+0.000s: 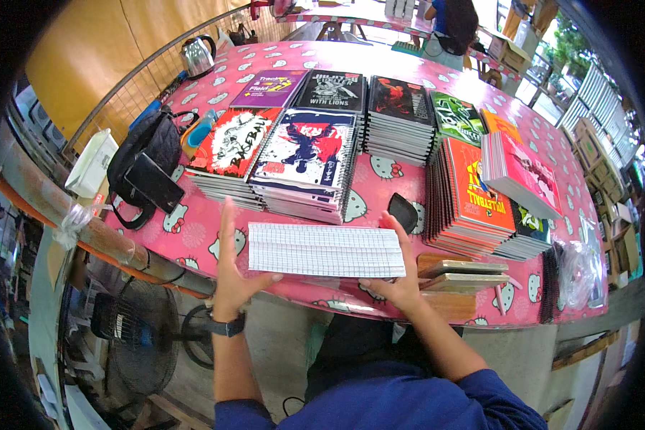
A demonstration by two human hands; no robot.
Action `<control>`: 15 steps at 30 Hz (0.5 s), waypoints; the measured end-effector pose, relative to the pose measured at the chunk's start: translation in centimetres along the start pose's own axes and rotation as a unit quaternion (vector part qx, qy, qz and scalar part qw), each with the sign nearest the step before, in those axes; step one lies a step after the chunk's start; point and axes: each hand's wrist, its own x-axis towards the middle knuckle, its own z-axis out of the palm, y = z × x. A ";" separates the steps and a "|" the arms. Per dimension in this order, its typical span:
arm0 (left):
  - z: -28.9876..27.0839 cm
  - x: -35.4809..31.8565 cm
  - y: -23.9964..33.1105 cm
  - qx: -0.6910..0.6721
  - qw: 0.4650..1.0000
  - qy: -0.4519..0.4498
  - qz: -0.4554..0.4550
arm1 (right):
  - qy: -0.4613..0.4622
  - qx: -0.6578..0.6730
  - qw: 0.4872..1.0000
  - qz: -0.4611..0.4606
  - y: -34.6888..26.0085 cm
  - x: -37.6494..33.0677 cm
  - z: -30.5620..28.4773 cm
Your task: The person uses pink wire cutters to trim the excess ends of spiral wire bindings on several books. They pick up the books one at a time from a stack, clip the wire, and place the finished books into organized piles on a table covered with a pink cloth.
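A thick stack of white grid-lined paper (326,249) stands in front of me near the table's front edge, between my hands. Beside its left end, my left hand (236,269) is open, with fingers stretched upward and the thumb near the lower corner. A narrow gap shows between those fingers and the paper. At the opposite end, my right hand (401,276) closes on the stack, its thumb by the lower edge and its fingers along the side. Beyond the paper are piles of spiral notebooks (304,154) with printed covers.
To the right are orange notebooks (473,193), wooden blocks (451,287), black binding coils (550,283) and clear plastic (582,269). A dark pouch (403,213) lies mid-table. At left are a black bag (147,158), a phone (154,183) and a kettle (197,56); a fan (143,333) stands below. Another person (451,29) is far back.
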 end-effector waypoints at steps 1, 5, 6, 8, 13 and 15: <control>2.1 -1.9 -1.0 -0.272 0.954 0.045 -0.119 | 0.029 -0.028 0.999 0.007 0.1 -0.3 0.5; 6.8 -4.4 -0.2 -0.518 0.809 0.098 -0.261 | 0.060 0.088 0.988 0.112 -0.3 -1.5 2.0; 7.7 -5.3 -1.1 -0.505 0.803 0.057 -0.310 | 0.057 0.165 0.970 0.166 -0.7 -1.7 1.6; 7.7 -3.9 0.2 -0.483 0.820 0.066 -0.299 | 0.046 0.178 0.964 0.193 -0.4 -1.4 -0.6; 6.2 -3.7 -0.8 -0.567 0.758 0.066 -0.316 | 0.029 0.052 0.981 0.185 2.0 -2.8 -1.1; 5.3 -5.9 -4.6 -0.436 0.835 0.050 -0.333 | 0.066 0.023 0.996 0.062 3.2 -2.5 0.2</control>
